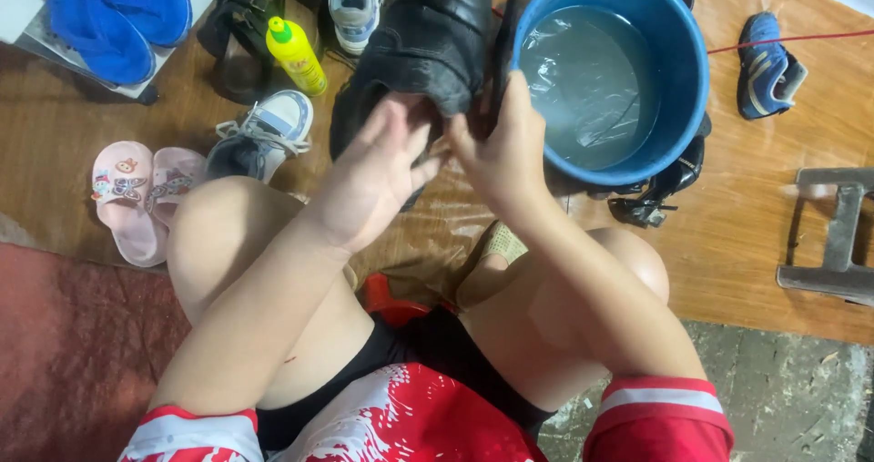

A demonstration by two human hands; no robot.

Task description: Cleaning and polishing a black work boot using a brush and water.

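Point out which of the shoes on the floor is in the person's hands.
The black shoe, held by left hand and right hand beside the blue bucket; the others lie untouched.

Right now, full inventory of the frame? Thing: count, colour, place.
black shoe: 1, black, top centre, held by both hands
bucket: 1, blue, holds water, upper right
squeeze bottle: 1, yellow with green cap, upper left
slippers: 2, pink, left
sneaker: 1, white and grey, beside the slippers
blue shoes: 2, blue, top left
blue sneaker: 1, blue, far right
metal frame: 1, grey, right edge
left hand: 1, on the shoe
right hand: 1, gripping the shoe
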